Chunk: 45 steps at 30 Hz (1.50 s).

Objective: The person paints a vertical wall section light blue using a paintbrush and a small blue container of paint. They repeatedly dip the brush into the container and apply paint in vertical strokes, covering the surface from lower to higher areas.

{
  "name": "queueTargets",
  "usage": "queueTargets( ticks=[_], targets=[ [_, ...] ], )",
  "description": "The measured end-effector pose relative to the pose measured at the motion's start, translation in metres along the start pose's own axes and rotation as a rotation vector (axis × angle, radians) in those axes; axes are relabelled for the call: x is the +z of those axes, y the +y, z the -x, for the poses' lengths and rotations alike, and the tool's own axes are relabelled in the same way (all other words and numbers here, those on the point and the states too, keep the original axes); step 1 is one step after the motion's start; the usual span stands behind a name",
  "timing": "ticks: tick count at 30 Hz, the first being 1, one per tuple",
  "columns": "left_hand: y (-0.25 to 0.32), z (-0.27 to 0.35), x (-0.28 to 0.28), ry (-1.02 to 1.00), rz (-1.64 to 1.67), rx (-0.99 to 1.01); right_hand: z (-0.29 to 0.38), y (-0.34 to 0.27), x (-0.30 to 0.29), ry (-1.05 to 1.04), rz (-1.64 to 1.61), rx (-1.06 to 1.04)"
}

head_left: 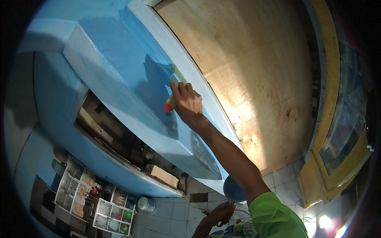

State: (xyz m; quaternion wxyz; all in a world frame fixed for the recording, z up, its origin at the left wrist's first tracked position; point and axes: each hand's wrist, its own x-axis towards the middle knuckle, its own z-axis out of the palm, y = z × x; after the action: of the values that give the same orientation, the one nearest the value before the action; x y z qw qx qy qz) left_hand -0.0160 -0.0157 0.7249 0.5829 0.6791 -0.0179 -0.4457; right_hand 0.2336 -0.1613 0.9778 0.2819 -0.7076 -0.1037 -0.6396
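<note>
My right hand [187,101] grips a paintbrush [169,104] with a red-tipped handle. Its bristles touch a blue painted wall [110,44], close beside the pale frame [178,38] of a doorway or window. Darker, wet-looking blue lies around the bristles, and a shadow of hand and brush falls on the wall. Lower down, my left hand [221,212] is closed at the rim of a dark blue container [233,189], partly hidden behind my right forearm. Its contents cannot be made out.
A large wooden panel [253,74] fills the framed opening. A pale ledge [119,98] juts out at left, above an opening with light blocks [162,175]. White racks [110,214], a plastic tub [146,204] and a cable lie low. A yellow-framed glass cabinet [332,184] stands right.
</note>
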Motion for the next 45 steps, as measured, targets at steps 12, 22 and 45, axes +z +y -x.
queueTargets(
  ticks=[12, 22, 45],
  targets=[
    [-0.007, -0.002, 0.002, 0.005, -0.005, 0.029, 0.024, 0.001, -0.006, -0.037, -0.026, 0.051],
    [0.001, 0.003, 0.008, -0.023, 0.105, 0.017, 0.049, 0.011, -0.008, -0.015, 0.015, 0.017],
    [-0.005, -0.002, -0.002, -0.066, 0.077, 0.021, 0.097, 0.020, -0.007, -0.050, -0.022, 0.096]
  ],
)
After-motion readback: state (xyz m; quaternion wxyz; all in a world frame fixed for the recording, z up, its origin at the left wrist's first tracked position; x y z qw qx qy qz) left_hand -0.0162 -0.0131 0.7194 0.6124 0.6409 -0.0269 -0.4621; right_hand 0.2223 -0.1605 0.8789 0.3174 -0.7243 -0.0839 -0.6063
